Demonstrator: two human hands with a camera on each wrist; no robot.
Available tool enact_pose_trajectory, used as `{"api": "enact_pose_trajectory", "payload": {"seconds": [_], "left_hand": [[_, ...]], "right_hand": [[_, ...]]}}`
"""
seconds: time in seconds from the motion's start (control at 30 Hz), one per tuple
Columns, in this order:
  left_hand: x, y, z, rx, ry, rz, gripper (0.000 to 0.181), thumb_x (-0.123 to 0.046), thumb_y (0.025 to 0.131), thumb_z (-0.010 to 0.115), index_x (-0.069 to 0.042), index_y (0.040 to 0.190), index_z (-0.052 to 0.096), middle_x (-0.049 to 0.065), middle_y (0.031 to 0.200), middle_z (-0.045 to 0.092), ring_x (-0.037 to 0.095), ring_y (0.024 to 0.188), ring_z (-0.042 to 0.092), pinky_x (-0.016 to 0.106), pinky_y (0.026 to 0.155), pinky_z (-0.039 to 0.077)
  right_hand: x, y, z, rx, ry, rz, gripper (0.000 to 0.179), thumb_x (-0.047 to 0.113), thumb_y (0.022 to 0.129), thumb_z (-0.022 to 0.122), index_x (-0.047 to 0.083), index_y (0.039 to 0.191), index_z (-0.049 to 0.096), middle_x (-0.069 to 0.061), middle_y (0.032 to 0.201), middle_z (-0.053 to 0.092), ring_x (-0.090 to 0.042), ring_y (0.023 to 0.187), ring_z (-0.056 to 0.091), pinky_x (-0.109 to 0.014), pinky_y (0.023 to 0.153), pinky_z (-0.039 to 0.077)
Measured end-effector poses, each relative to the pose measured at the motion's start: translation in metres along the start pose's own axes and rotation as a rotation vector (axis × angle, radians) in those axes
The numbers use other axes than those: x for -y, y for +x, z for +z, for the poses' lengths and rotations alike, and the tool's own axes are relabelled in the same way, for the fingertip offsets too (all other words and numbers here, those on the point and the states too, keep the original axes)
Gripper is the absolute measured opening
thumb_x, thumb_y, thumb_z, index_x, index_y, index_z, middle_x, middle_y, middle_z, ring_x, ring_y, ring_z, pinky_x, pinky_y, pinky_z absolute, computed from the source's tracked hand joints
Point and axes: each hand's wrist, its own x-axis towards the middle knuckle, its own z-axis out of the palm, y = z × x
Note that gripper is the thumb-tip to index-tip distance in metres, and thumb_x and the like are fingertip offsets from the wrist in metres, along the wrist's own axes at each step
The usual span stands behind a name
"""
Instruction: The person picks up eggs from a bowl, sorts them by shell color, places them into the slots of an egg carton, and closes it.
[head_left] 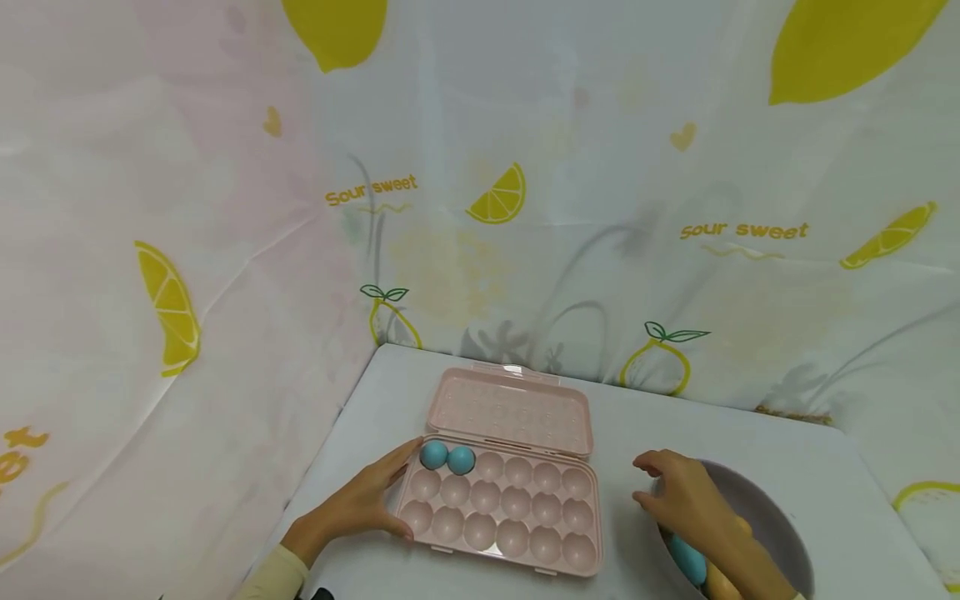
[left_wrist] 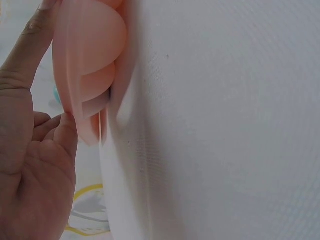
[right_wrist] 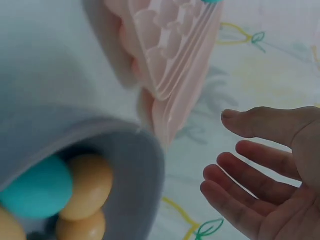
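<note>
A pink egg box (head_left: 498,500) lies with its lid (head_left: 510,408) folded back, rows of round hollows facing up. Two blue eggs (head_left: 447,457) sit side by side in the back row's left end. My left hand (head_left: 363,498) is spread along the box's left side, thumb near the front corner and fingers toward the back; in the left wrist view the fingertips (left_wrist: 67,125) touch its rim. Above the grey bowl (head_left: 780,533) hovers my right hand (head_left: 690,492), fingers apart and holding nothing. Inside the bowl are a blue egg (right_wrist: 40,187) and several orange-yellow eggs (right_wrist: 89,187).
The white table (head_left: 630,408) meets a lemon-printed cloth backdrop (head_left: 585,208) behind and at the left. Between the egg box and the bowl runs a strip of white tabletop. A small dark object (head_left: 322,593) shows at the bottom edge, too little of it to name.
</note>
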Motion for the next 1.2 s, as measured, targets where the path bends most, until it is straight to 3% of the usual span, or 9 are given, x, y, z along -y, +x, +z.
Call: {"api": "enact_pose_trajectory", "payload": {"seconds": [0.33,0.43,0.53,0.7,0.8,0.9,1.07,1.2], "left_hand": [[0.000,-0.001,-0.001,-0.001,-0.031,0.006,0.131,-0.039,0.054,0.092,-0.006,0.156,0.017,0.015,0.159,0.021,0.032,0.144,0.024,0.030,0.111,0.035],[-0.004,-0.002,-0.001,-0.004,-0.022,-0.010,0.131,-0.037,0.054,0.093,-0.007,0.156,0.018,0.013,0.159,0.021,0.031,0.144,0.025,0.032,0.111,0.036],[-0.013,-0.002,-0.003,-0.010,-0.036,-0.013,0.130,-0.028,0.053,0.095,-0.003,0.155,0.018,0.017,0.159,0.021,0.033,0.144,0.024,0.037,0.110,0.035],[-0.026,-0.002,-0.007,-0.003,-0.079,0.005,0.126,-0.018,0.054,0.095,0.007,0.152,0.019,0.027,0.156,0.021,0.041,0.142,0.024,0.042,0.108,0.035],[-0.022,-0.002,-0.006,0.000,-0.081,0.010,0.127,-0.019,0.054,0.094,0.004,0.153,0.018,0.025,0.157,0.020,0.039,0.142,0.024,0.039,0.109,0.036],[-0.012,-0.002,-0.002,0.001,-0.070,0.019,0.129,-0.025,0.054,0.094,-0.001,0.154,0.016,0.021,0.158,0.019,0.035,0.143,0.023,0.034,0.110,0.036],[0.000,-0.001,-0.001,0.004,-0.104,0.045,0.131,-0.029,0.054,0.093,-0.004,0.155,0.015,0.018,0.160,0.017,0.033,0.145,0.021,0.033,0.110,0.036],[-0.001,-0.001,-0.001,0.000,-0.104,0.049,0.131,-0.024,0.053,0.094,-0.002,0.155,0.015,0.020,0.159,0.017,0.035,0.144,0.020,0.035,0.110,0.036]], "right_hand": [[-0.025,-0.029,-0.007,0.040,0.000,0.124,0.015,0.013,0.079,0.079,0.010,0.091,0.070,0.000,0.088,0.069,-0.016,0.079,0.064,-0.028,0.064,0.057],[-0.031,-0.036,-0.005,0.075,-0.006,0.150,0.012,0.012,0.081,0.077,0.013,0.079,0.065,0.006,0.075,0.063,-0.010,0.068,0.059,-0.023,0.059,0.052],[-0.038,-0.043,-0.004,0.114,-0.018,0.173,0.011,0.010,0.078,0.075,0.011,0.080,0.065,0.007,0.073,0.060,-0.009,0.066,0.053,-0.024,0.059,0.048],[-0.048,-0.051,-0.003,0.236,-0.056,0.294,0.031,0.017,0.071,0.079,0.001,0.095,0.068,0.001,0.086,0.064,-0.018,0.078,0.060,-0.038,0.070,0.055],[-0.052,-0.053,0.001,0.302,-0.083,0.374,0.045,0.024,0.070,0.083,-0.003,0.103,0.067,-0.002,0.092,0.066,-0.024,0.087,0.063,-0.048,0.075,0.056],[-0.055,-0.055,0.004,0.317,-0.101,0.404,0.049,0.027,0.068,0.086,-0.002,0.102,0.067,-0.001,0.090,0.063,-0.024,0.086,0.063,-0.047,0.075,0.056],[-0.056,-0.059,0.008,0.283,-0.075,0.401,0.045,0.026,0.068,0.086,0.000,0.100,0.068,0.000,0.091,0.061,-0.022,0.088,0.060,-0.045,0.074,0.055],[-0.054,-0.059,0.012,0.269,-0.049,0.407,0.032,0.021,0.069,0.080,0.006,0.096,0.070,-0.001,0.091,0.060,-0.021,0.089,0.056,-0.039,0.069,0.053]]}}
